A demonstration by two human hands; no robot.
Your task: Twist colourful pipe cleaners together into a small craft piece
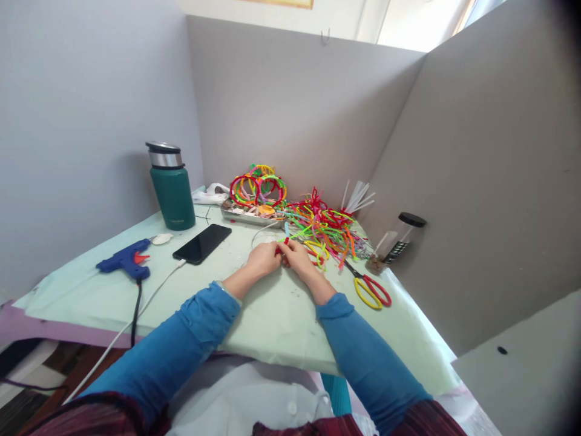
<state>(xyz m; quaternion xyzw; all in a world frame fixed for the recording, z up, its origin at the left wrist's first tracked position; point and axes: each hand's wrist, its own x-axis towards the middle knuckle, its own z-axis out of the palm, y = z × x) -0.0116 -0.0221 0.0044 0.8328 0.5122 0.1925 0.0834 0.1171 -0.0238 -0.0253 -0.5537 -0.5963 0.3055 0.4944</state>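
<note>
My left hand (263,260) and my right hand (299,259) meet over the middle of the table. The fingers of both are closed together on a small red pipe cleaner (286,241), most of it hidden by the fingers. A bit of bright green shows beside it. Just beyond my right hand spreads a tangled heap of coloured pipe cleaners (324,221). Scissors with one red and one yellow handle (374,292) lie right of that hand, and a yellow loop (318,251) shows close behind it.
A blue glue gun (127,259), a black phone (202,243) on a white cable and a green bottle (171,197) occupy the left side. Behind my hands, a metal tray (231,213) carries coloured rings (258,188). A black-lidded clear container (403,236) leans by the right partition (490,181).
</note>
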